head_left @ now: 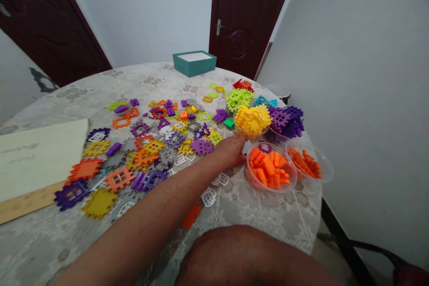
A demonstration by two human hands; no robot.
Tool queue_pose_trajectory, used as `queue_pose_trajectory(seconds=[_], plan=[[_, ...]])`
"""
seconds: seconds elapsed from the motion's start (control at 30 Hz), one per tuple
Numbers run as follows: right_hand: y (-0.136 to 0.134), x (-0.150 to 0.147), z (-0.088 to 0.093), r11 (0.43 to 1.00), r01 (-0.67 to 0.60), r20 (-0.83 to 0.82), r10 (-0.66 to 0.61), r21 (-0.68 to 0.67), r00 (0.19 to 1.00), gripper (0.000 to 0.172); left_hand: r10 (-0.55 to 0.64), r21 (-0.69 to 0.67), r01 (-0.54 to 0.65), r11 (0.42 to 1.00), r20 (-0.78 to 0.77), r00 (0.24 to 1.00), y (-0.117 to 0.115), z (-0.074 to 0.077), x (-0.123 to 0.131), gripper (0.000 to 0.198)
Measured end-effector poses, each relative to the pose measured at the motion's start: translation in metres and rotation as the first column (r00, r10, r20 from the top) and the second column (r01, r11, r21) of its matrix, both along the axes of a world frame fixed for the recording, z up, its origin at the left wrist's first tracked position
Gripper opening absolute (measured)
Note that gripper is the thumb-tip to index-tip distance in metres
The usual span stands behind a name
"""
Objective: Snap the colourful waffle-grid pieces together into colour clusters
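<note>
My left arm reaches across the table. My left hand [232, 151] is low at the near side of a clear tub of yellow notched plastic pieces [253, 120], just left of a tub of orange blocks [270, 167]. Its fingers look curled inward, their tips mostly hidden; whether they grip the yellow tub or a small piece is unclear. My right hand [217, 254] is at the bottom, in front of the table's near edge, back toward me and fingers out of sight. Left of my left hand lie loose interlocking plastic pieces, including a purple one [202, 146] and white window frames [209, 197].
More tubs hold lime pieces [240, 99], purple pieces [284, 120] and flat orange pieces [304, 162]. Blue pieces [264, 101] and red pieces [241, 84] lie behind. A green box [194, 66] stands at the far edge. Papers [43, 152] lie left. A wall is right.
</note>
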State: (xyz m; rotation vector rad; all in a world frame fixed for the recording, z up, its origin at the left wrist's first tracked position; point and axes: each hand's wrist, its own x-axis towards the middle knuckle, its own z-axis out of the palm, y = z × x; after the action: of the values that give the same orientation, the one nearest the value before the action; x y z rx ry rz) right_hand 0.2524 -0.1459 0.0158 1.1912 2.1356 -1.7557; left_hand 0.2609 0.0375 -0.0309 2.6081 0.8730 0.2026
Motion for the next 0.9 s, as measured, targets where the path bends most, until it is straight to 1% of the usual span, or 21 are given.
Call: queue_pose_trajectory(seconds=[0.07, 0.17, 0.23, 0.3, 0.33, 0.37, 0.43, 0.5, 0.6, 0.67, 0.9], plan=[[0.005, -0.002, 0.000, 0.995, -0.098, -0.047, 0.098, -0.010, 0.994, 0.036, -0.015, -0.004, 0.015, 1.000, -0.007, 1.000, 0.000, 0.002, 0.000, 0.056], [0.010, -0.004, -0.001, 0.983, -0.186, -0.078, 0.185, -0.005, 0.980, 0.039, -0.018, 0.006, 0.018, 1.000, -0.017, 1.000, -0.002, 0.006, -0.004, 0.059], [0.014, -0.006, -0.002, 0.974, -0.225, -0.094, 0.225, 0.007, 0.970, 0.031, -0.002, 0.022, 0.003, 1.000, -0.023, 1.000, -0.004, 0.007, -0.009, 0.058], [0.018, -0.010, -0.004, 0.965, -0.261, -0.108, 0.261, 0.019, 0.959, 0.014, 0.017, 0.026, -0.016, 1.000, -0.039, 0.999, -0.006, 0.007, -0.016, 0.055], [0.020, -0.012, -0.005, 0.955, -0.294, -0.112, 0.296, 0.038, 0.948, 0.005, 0.029, 0.023, -0.028, 0.999, -0.051, 0.998, -0.007, 0.006, -0.019, 0.053], [0.023, -0.015, -0.006, 0.940, -0.334, -0.114, 0.340, 0.069, 0.933, 0.002, 0.044, 0.020, -0.043, 0.999, -0.060, 0.997, -0.008, 0.006, -0.023, 0.051], [0.027, -0.020, -0.008, 0.899, -0.413, -0.112, 0.430, 0.148, 0.896, 0.008, 0.078, 0.014, -0.077, 0.997, -0.068, 0.995, -0.009, 0.007, -0.028, 0.050], [0.028, -0.022, -0.009, 0.864, -0.456, -0.105, 0.484, 0.215, 0.869, 0.008, 0.111, 0.010, -0.111, 0.994, -0.069, 0.991, -0.010, 0.008, -0.031, 0.049], [0.027, -0.021, -0.007, 0.851, -0.469, -0.087, 0.499, 0.237, 0.862, 0.005, 0.136, 0.003, -0.137, 0.991, -0.064, 0.989, -0.012, 0.011, -0.027, 0.054], [0.026, -0.020, -0.006, 0.847, -0.476, -0.071, 0.503, 0.236, 0.861, 0.007, 0.145, -0.001, -0.145, 0.989, -0.058, 0.988, -0.013, 0.012, -0.022, 0.058], [0.026, -0.020, -0.005, 0.847, -0.470, -0.072, 0.500, 0.250, 0.863, 0.008, 0.164, -0.012, -0.165, 0.986, -0.039, 0.986, -0.018, 0.009, -0.002, 0.048]])
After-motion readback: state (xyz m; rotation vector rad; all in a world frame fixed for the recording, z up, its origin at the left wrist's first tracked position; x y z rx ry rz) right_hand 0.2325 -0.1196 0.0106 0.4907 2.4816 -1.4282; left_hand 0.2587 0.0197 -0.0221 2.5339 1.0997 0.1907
